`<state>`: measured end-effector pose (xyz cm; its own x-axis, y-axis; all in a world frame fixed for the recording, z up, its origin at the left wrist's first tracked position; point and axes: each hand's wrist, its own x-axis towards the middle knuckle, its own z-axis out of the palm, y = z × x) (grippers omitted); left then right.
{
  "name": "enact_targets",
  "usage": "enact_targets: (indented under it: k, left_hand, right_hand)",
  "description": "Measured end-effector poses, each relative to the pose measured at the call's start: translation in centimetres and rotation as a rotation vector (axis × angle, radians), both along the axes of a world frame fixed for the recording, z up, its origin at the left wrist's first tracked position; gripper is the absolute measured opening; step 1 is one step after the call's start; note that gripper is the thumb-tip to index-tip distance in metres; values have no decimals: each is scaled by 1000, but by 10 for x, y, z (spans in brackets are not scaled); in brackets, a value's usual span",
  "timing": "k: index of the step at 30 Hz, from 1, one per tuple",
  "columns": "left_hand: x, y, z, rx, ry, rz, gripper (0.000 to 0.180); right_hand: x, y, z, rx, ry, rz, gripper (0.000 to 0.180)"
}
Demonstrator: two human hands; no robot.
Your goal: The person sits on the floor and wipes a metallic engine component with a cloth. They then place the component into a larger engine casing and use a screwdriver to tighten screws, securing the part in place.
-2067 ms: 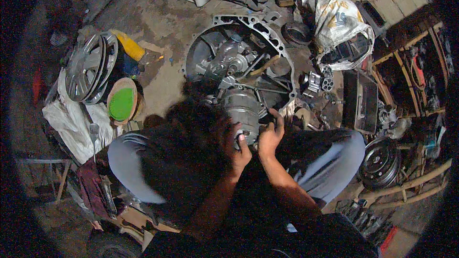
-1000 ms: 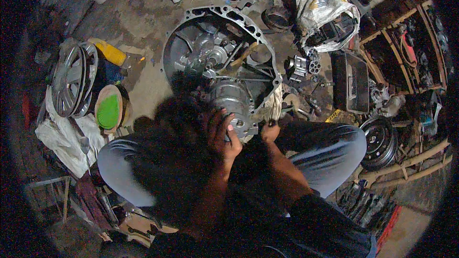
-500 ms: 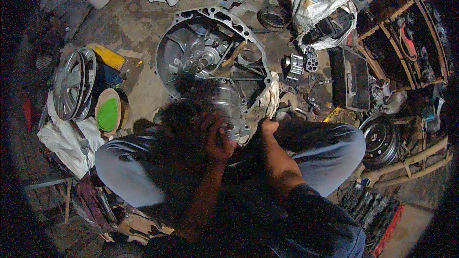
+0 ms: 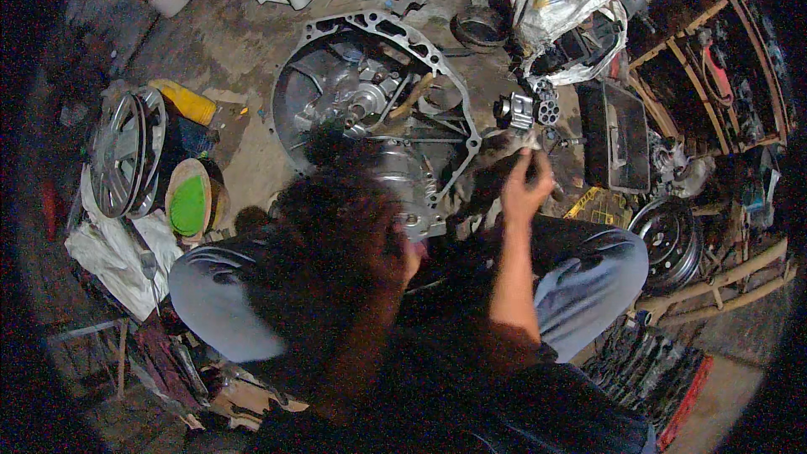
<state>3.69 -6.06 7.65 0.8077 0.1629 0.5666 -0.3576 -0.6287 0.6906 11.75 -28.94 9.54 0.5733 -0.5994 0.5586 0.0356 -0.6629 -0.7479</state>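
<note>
A large grey metal gearbox housing stands open in front of me, with a shaft and bearing parts inside its bell. My left hand is at the near end of the cylindrical section; deep shadow hides most of its fingers and any grip. My right hand reaches past the right of the housing, thumb and fingers bent with a gap between them. Its blurred fingertips are beside small metal parts on the floor. Just beyond lie a finned metal part and a round part with several holes.
A white sack of parts and a black ring lie far right. A grey tray, yellow crate and black wheel are on the right. Spoked wheels and a green-topped round object are left.
My right hand has moved right and forward from the housing's edge. The pale cloth it held there no longer shows at that place. My left hand stays near the housing.
</note>
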Motion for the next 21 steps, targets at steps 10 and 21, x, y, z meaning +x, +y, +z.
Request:
enact_targets:
  k: [10, 21]
  left_hand:
    - [-4, -10, 12, -103, 34, -9, 19]
    - [-7, -5, 27, -19, 22, 41, 17]
  right_hand:
    - [-62, -58, 145, 26, -131, 173, 27]
    - [-35, 59, 53, 434, 245, 628, 14]
